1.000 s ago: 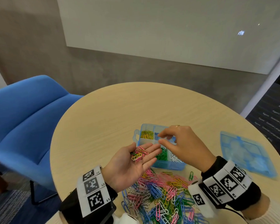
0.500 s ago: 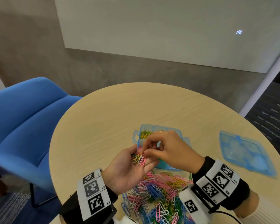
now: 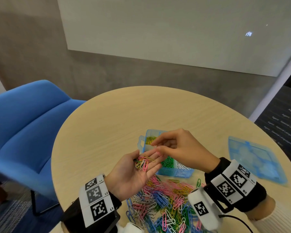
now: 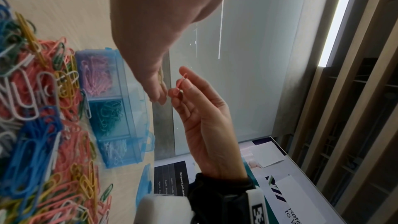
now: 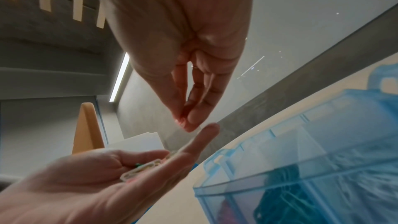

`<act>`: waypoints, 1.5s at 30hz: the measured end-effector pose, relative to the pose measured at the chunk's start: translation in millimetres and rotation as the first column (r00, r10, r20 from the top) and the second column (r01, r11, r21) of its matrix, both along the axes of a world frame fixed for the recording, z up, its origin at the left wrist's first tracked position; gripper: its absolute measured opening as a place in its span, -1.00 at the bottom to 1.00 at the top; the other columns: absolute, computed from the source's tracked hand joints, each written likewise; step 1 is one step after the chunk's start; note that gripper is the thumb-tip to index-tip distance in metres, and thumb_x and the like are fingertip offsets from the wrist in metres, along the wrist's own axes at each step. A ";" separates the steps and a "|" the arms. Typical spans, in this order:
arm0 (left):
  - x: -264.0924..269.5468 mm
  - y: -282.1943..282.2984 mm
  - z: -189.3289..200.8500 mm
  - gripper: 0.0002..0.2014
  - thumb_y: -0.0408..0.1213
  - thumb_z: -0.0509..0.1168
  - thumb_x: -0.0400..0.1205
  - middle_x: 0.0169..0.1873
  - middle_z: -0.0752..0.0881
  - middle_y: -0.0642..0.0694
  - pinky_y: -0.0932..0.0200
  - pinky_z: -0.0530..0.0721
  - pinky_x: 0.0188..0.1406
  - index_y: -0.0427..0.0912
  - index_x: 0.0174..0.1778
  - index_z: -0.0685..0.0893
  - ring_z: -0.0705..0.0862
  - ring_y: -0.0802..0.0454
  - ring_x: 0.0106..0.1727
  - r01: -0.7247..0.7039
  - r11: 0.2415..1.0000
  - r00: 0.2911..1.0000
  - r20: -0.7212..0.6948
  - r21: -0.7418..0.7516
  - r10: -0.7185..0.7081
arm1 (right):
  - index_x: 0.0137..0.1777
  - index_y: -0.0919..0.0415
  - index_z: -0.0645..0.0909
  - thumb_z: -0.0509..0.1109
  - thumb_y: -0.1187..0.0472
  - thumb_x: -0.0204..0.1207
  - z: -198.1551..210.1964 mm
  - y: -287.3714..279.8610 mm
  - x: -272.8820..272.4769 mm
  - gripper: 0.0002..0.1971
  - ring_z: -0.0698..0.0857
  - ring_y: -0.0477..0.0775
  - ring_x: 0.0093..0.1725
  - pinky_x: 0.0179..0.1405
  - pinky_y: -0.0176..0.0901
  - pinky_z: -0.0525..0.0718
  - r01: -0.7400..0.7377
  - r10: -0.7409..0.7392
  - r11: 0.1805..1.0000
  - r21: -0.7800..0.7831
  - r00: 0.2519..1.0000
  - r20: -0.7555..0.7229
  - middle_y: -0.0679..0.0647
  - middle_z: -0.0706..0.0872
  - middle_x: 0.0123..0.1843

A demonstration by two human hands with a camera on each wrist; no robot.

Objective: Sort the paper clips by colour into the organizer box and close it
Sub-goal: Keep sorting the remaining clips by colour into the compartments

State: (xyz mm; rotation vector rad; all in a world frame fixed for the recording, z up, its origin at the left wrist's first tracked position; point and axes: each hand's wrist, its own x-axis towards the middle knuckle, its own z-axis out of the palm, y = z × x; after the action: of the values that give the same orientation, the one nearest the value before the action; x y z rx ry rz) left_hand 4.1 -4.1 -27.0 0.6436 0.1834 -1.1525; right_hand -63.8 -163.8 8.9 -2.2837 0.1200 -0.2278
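Because my left hand (image 3: 133, 172) lies spread as a tray for mixed clips (image 3: 142, 163), my right hand (image 3: 178, 148) can pinch one pink clip (image 4: 180, 85) free. I keep both over the organizer box (image 3: 173, 172) for short drops.

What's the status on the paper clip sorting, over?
Left hand open, cupping mixed clips. Right hand pinching pink clip above organizer box. Lid off, nothing blocking.

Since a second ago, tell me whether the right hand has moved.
Yes. The right hand came nearer, from over the organizer box towards the left palm.
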 end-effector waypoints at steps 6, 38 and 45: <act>12.9 5.1 -3.3 -0.52 -0.19 -0.13 0.82 0.18 0.73 -0.41 -0.07 0.52 0.41 -0.47 0.36 0.54 0.66 -0.26 0.29 -0.237 0.971 0.971 -0.019 0.021 0.238 | -0.05 0.25 0.77 0.44 0.39 0.53 -2.8 -10.0 7.6 -0.89 0.85 0.06 -0.28 -0.09 0.04 0.83 0.175 -0.175 0.978 0.110 0.984 -0.009 0.14 0.80 -0.22; 6.0 6.2 2.6 -0.42 -0.08 -0.09 0.82 0.23 0.68 -0.48 -0.11 0.56 0.41 -0.58 0.33 0.54 0.64 -0.37 0.33 -0.014 0.999 1.000 -0.003 -0.030 0.014 | 0.03 0.15 0.79 0.48 0.25 0.53 10.2 -5.4 35.7 -0.88 0.76 -0.14 -0.14 -0.11 -0.36 0.71 0.173 -0.125 0.950 -0.258 0.973 0.193 -0.01 0.82 -0.11; 3.6 5.9 7.2 -0.51 -0.10 -0.01 0.81 0.30 0.63 -0.48 -0.25 0.63 0.26 -0.51 0.28 0.53 0.64 -0.27 0.35 -0.030 0.994 0.998 -0.059 -0.101 0.024 | -0.06 0.10 0.82 0.51 0.19 0.50 4.6 14.1 23.3 -0.93 0.64 -0.16 -0.19 -0.20 -0.44 0.50 -0.152 0.158 0.911 -0.383 0.987 -0.016 -0.10 0.68 -0.17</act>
State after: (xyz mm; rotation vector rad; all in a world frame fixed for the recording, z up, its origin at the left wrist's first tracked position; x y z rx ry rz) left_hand 7.7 1.9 -19.9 0.5166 0.1802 -1.1471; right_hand -40.4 -149.7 13.6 -2.6659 -0.1274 -0.1990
